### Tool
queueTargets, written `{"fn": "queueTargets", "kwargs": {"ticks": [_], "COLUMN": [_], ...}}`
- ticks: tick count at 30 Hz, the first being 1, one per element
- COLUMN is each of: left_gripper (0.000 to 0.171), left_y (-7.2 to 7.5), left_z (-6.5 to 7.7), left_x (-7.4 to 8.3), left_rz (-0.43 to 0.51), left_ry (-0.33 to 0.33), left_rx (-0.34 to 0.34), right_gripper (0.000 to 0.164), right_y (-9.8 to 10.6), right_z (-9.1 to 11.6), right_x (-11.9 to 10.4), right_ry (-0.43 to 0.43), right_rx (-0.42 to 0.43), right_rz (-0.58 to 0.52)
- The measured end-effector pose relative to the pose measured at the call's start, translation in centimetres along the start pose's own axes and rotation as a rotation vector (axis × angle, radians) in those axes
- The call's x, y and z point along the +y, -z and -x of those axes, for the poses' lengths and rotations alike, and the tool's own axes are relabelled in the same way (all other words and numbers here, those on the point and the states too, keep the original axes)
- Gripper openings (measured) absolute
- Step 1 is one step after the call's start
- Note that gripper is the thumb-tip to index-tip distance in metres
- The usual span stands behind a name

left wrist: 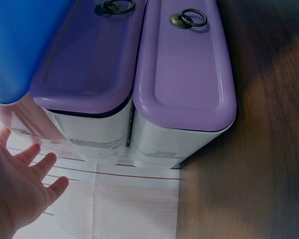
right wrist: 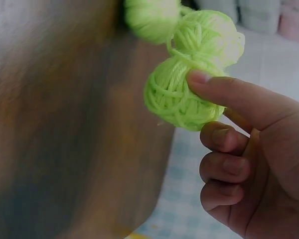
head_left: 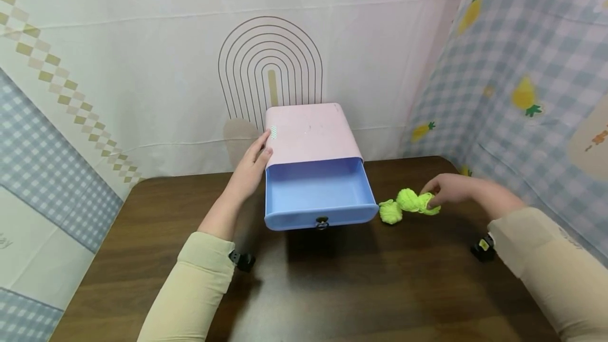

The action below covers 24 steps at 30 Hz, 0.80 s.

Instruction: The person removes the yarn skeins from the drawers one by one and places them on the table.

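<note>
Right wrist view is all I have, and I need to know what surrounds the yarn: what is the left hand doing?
Observer: The left hand is at the left side of the pink cabinet, fingers extended.
Operator: Is any drawer open?
Observer: Yes, the blue drawer is pulled out toward the person.
Operator: Where is the yarn relative to it?
Observer: The lime-green yarn balls, one pinched by the right hand, are to the right of its front.
</note>
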<state>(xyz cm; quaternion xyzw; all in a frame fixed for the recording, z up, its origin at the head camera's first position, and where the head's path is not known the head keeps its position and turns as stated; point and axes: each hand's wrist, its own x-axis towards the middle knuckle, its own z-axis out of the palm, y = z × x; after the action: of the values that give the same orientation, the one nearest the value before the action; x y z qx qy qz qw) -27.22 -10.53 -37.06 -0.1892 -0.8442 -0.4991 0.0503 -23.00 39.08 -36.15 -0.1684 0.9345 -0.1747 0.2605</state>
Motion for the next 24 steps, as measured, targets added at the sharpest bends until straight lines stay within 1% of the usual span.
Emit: {"fn": "queueTargets", "kwargs": {"ticks": [4,7,10,17,24], "left_gripper": [0.061,0.062,0.061,0.061,0.062], "left_y": [-0.1,-0.1,-0.1,-0.1,-0.2], "left_z": [-0.1,-0.1,0.0,0.0,0.1], "left_x": [-0.1,0.0,0.1,0.1,0.0], "left_rz": [0.002,0.002,0.003,0.007,0.001], "left_ry": [-0.014,-0.017,-0.016,-0.016,-0.011], "left_rx": [0.004,0.008,0.009,0.010,0.013], "right_gripper": [0.037,0.036,0.036,0.036,0.038], "right_y": [-0.7,-1.2,-1.5,-1.9,-2.1], "right_z": [0.0,-0.1,-0.3,-0.8,-1.1], "right_x": [1.5,2.1,2.5,2.6,2.5], "right_ry": [-0.038,-0.061,-0.073,-0.075,-0.090], "right_rx": [-0.026,-0.042,-0.048,-0.064,-0.044], "right_rz": [-0.027,-0.038,-0.028,-0.011,-0.019]}}
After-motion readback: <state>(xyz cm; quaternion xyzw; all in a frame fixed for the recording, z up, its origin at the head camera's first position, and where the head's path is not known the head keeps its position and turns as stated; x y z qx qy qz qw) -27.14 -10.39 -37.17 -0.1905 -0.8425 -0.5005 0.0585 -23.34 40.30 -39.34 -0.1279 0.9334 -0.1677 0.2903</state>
